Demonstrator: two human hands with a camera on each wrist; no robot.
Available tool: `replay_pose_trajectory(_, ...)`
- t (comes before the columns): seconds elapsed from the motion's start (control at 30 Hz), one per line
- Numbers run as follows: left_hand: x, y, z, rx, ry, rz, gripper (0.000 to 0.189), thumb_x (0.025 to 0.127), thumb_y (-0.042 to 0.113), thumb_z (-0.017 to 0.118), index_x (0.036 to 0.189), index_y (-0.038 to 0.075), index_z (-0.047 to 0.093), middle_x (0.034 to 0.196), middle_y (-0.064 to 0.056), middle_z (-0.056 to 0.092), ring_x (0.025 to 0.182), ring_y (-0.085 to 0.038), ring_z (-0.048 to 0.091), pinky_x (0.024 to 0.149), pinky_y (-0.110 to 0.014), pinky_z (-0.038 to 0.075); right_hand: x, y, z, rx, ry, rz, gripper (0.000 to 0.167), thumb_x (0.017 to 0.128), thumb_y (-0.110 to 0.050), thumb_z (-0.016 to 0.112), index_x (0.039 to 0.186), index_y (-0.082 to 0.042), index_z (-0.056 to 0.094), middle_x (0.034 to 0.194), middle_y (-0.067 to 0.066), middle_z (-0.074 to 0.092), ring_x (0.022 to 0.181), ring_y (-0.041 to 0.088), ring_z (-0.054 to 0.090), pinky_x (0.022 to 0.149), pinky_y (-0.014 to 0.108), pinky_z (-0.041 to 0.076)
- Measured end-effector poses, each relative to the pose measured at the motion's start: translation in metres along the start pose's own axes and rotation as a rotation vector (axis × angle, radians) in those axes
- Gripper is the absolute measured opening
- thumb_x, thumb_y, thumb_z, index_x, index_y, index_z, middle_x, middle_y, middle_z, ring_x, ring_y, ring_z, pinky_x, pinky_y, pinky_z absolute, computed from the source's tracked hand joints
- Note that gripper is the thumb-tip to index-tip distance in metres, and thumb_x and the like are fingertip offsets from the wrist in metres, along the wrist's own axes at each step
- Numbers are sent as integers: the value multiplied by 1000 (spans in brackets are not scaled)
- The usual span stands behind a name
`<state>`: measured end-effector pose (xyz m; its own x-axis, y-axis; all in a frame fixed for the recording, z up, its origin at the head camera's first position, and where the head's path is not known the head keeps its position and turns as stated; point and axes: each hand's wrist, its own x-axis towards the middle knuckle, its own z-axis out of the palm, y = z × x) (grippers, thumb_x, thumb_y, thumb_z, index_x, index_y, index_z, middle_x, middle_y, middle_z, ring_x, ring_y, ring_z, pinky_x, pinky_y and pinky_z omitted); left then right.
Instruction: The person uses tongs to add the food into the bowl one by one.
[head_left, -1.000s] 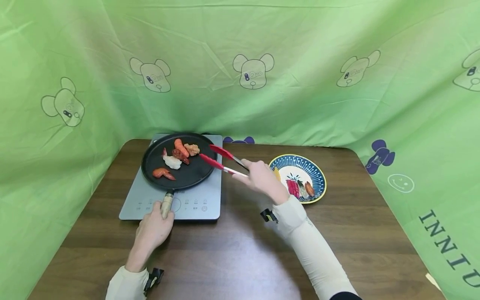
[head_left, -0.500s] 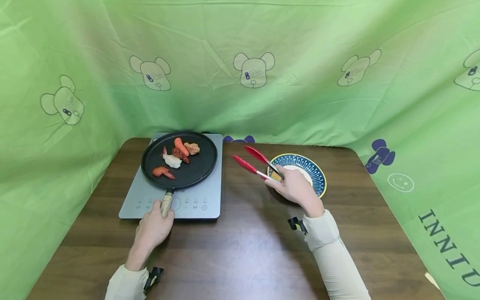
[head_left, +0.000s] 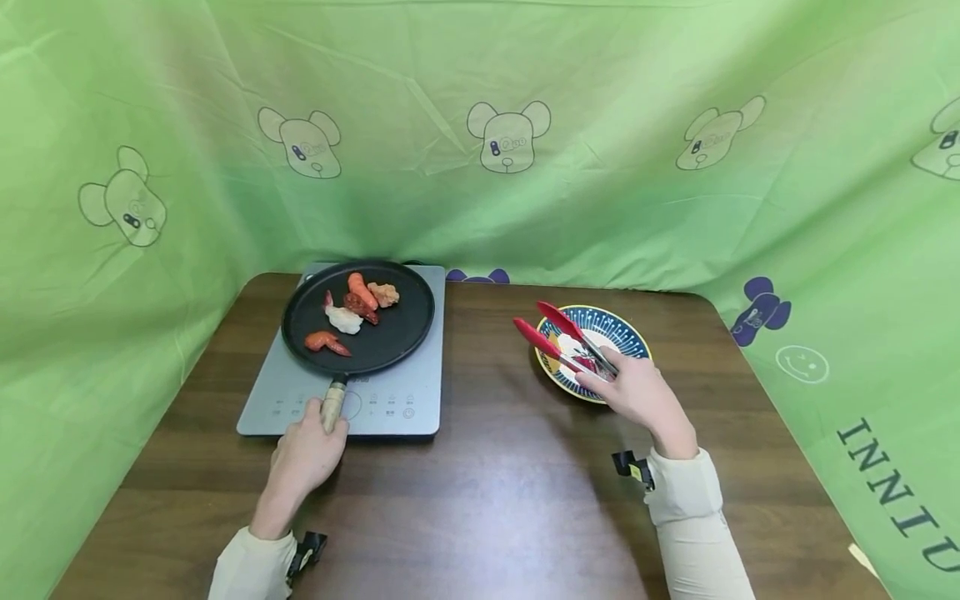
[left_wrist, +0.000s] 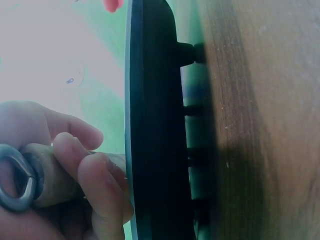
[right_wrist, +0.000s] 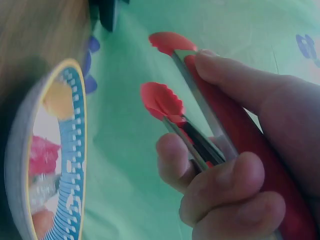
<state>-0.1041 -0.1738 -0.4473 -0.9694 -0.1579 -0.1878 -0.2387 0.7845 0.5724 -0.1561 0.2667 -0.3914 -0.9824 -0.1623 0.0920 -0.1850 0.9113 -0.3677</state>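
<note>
My left hand (head_left: 309, 450) grips the handle (head_left: 333, 407) of a flat black frying pan (head_left: 397, 333). In the left wrist view its fingers (left_wrist: 102, 185) curl round that handle. The pan holds a shrimp (head_left: 343, 318), an orange-red piece (head_left: 362, 292), a dark red piece (head_left: 360, 308), a fried chunk (head_left: 384, 294) and a wing-shaped piece (head_left: 327, 342). In my right hand (head_left: 637, 392) are red-tipped tongs (head_left: 558, 337), their tips apart with nothing between them. The tongs hang over a blue-patterned plate (head_left: 628, 333), where pink food (right_wrist: 44, 154) and yellow food (right_wrist: 59, 100) lie.
Under the pan is a grey induction cooker (head_left: 405, 400) at the left of the wooden table (head_left: 480, 500). A green cloth (head_left: 600, 225) hangs round the back and sides, meeting the table's rear edge.
My right hand has moved right with the tongs, from beside the pan to over the plate. The left hand keeps its hold on the handle, and the pan's food lies as before.
</note>
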Motion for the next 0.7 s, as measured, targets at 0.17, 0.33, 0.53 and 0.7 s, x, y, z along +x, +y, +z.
replay_pose_trajectory(0.17,0,0,-1,-2,0,0,47,91,32,45,126,1,36,72,-12,49,55,-25,48,46,-38,35,-5,12,-5,-37,-51,68,65,86,-51,61,128,-1,55,67,11,58,75,32,58,73,49,45)
replay_pose_trajectory(0.33,1,0,-3,0,5,0,48,91,31,44,128,1,35,72,-12,50,54,-25,48,45,-37,35,-5,22,-5,-65,-112,77,68,84,-52,62,128,0,54,88,20,64,81,36,61,73,52,46)
replay_pose_trajectory(0.53,2,1,-2,-3,7,1,48,91,30,44,128,0,35,71,-12,49,53,-24,47,45,-37,35,-4,27,-3,-77,-135,70,68,85,-49,63,129,1,54,88,19,64,75,32,60,69,51,46)
replay_pose_trajectory(0.7,2,0,0,-6,0,2,48,91,30,43,128,0,35,71,-12,49,52,-24,47,45,-36,35,-4,31,-1,-86,-170,95,69,85,-50,63,130,2,53,84,18,62,70,29,57,64,48,46)
